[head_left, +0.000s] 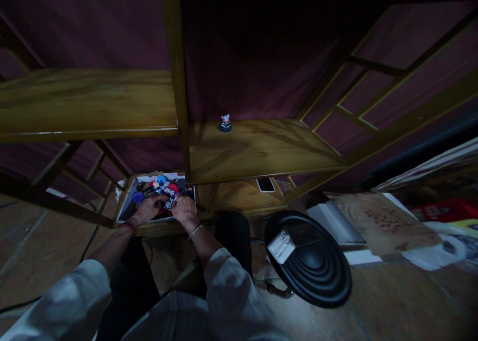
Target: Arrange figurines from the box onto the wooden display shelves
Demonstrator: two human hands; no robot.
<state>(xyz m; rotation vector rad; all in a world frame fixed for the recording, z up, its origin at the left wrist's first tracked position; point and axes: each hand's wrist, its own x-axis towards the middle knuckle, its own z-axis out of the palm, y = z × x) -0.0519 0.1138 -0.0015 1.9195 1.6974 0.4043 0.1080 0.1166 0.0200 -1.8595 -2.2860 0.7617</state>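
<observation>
Being housed in wooden shelving, an open box is being reached into by the left hand and right hand; whether either is grasping cannot be told. Inside, small colourful items are apparently being picked through, careful fingertip separation seemingly being called for next.

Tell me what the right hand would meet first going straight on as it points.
Likely the figurines in the box, just ahead of the right hand; in this dim view, its fingers may be touching some.
</observation>
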